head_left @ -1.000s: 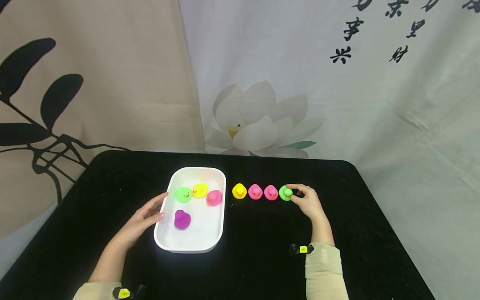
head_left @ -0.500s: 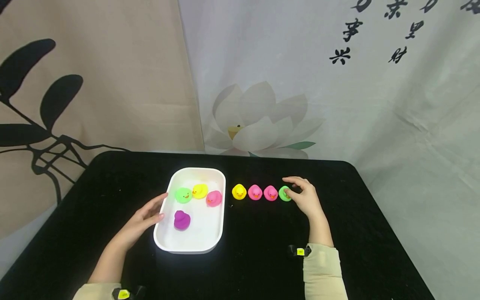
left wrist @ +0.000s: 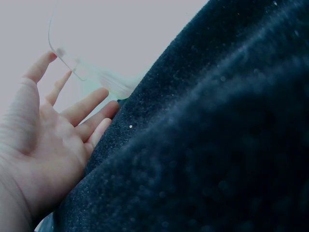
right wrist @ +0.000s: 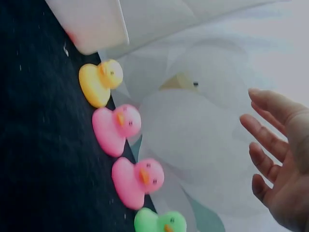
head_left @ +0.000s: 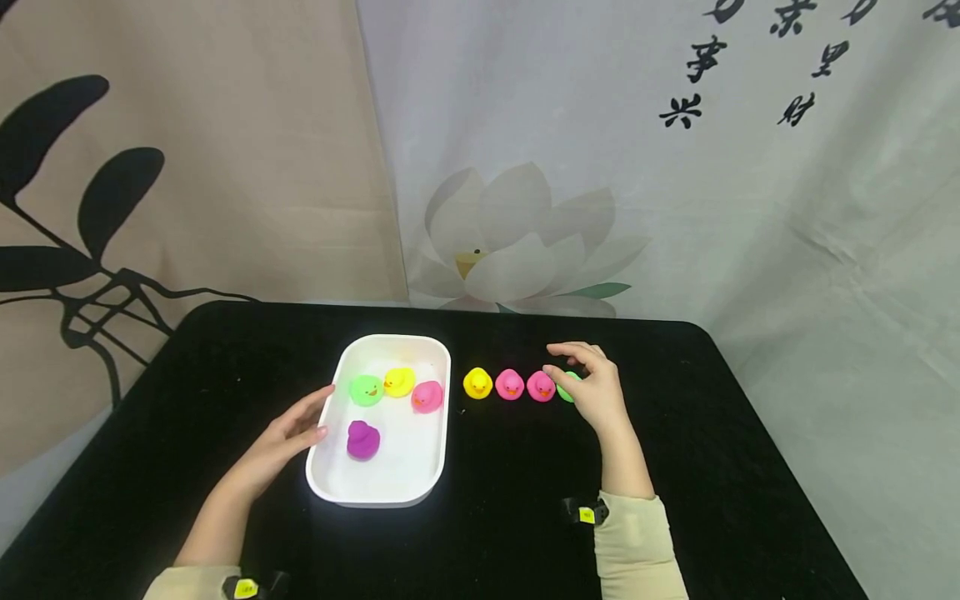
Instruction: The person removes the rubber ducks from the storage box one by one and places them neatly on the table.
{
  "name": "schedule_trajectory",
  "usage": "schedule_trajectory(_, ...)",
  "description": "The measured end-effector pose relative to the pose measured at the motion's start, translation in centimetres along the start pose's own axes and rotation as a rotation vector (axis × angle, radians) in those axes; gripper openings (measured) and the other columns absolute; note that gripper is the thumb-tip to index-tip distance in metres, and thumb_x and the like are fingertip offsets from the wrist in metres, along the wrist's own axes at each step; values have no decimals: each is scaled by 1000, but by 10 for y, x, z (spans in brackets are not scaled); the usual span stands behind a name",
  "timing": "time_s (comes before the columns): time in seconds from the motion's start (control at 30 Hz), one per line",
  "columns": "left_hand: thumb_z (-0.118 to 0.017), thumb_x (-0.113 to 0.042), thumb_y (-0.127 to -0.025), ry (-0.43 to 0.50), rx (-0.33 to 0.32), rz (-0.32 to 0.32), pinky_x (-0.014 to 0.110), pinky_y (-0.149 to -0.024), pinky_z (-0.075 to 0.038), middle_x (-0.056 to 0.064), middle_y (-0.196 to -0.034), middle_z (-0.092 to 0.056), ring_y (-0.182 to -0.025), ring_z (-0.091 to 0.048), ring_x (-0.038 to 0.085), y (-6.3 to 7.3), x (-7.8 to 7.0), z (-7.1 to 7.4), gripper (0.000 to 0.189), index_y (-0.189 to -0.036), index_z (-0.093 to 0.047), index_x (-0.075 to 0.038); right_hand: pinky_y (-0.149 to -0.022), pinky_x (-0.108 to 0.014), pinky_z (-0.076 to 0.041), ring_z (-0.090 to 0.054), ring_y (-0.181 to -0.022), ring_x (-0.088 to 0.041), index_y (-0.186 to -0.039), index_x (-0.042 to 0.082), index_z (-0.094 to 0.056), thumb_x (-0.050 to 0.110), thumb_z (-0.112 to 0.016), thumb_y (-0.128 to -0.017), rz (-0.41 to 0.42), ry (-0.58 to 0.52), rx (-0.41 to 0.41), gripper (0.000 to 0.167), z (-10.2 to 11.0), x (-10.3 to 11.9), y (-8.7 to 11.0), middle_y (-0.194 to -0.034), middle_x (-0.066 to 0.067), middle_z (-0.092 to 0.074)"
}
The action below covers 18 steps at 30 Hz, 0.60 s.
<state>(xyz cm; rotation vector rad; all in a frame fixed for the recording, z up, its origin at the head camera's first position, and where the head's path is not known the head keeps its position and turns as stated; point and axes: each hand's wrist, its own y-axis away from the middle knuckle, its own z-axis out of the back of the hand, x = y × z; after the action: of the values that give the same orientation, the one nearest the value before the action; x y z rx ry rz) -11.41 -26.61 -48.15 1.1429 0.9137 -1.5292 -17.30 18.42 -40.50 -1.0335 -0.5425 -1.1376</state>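
Observation:
My left hand touches the left side of a white tray, fingers spread and fairly straight. Inside the tray lie a green duck, a yellow duck, a pink duck and a purple duck. To its right, a row of rubber ducks stands on the black table: a yellow duck, a pink duck, another pink duck and a green duck. Above the row's right end hovers my right hand, holding nothing, partly hiding the green duck in the head view.
Black cloth covers the table. Behind its far edge hangs a pale curtain printed with a lotus, leaves and dark characters. A tiny white speck lies on the cloth near the left hand.
My right hand has let go of the green duck at the row's right end, lifted away and moved left over the row. The left hand and tray have stayed nearly still.

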Motion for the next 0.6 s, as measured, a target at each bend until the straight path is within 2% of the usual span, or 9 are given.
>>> schedule_trajectory(0.2, -58, -19, -93, -9, -3, -6, 63, -93, -39, 19, -148, -34, -127, -40, 45, 0, 0, 0, 61, -149, -32, -13, -82, -45, -39, -50, -96, -31, -106, 9, -72, 15, -78, -81, 24, -30, -18, 26, -11, 14, 0, -103, -1, -67)
schedule_trajectory(0.33, -58, -18, -94, -8, -4, -8, 63, -93, -39, 19, -148, -34, -128, -40, 45, 0, 0, 0, 61, -149, -32, -13, -81, -41, -40, -50, -94, -29, -105, 10, -73, 13, -79, -80, 47, -34, -32, 26, -18, 24, 2, -101, -1, -68)
schedule_trajectory(0.6, -58, -19, -93, -13, -6, 3, 64, -93, -39, 19, -148, -33, -128, -39, 45, 0, -1, -1, 61, -149, -32, -13, -82, -41, -43, -51, -97, -27, -107, 13, -73, 13, -80, -79, 37, -46, 11, 29, -35, 41, 7, -103, 4, -67)
